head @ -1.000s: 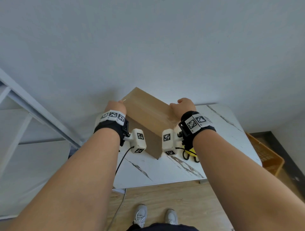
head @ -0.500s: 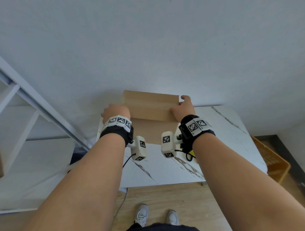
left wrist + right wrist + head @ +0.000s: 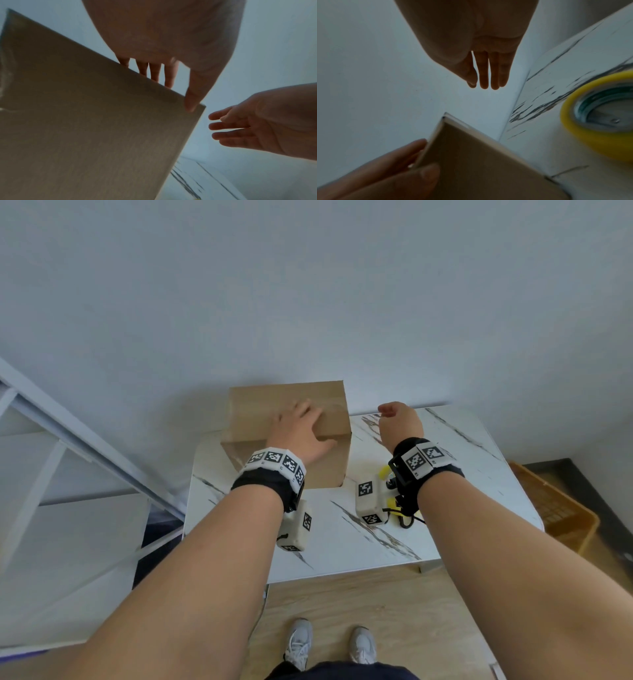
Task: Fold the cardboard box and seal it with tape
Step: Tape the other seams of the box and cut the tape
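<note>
The brown cardboard box (image 3: 329,463) stands closed on the back left of the white marble table (image 3: 462,474), against the wall. My left hand (image 3: 301,429) lies flat on its top, fingers straight and spread, with the thumb over the front edge near the right corner (image 3: 192,102). My right hand (image 3: 399,421) hovers to the right of the box, apart from it, holding nothing, fingers relaxed and nearly straight (image 3: 488,73). A yellow-rimmed tape roll (image 3: 599,121) lies on the table under my right wrist, mostly hidden in the head view (image 3: 383,472).
An orange plastic crate (image 3: 555,505) sits on the floor past the table's right edge. A white metal shelf frame (image 3: 68,433) stands at the left. The grey wall rises directly behind the table. My feet are at the near edge on wooden floor.
The box was held up by both hands and turned; now it sits on the table. My right hand has let go and drawn off to the right. My left hand has shifted onto the top.
</note>
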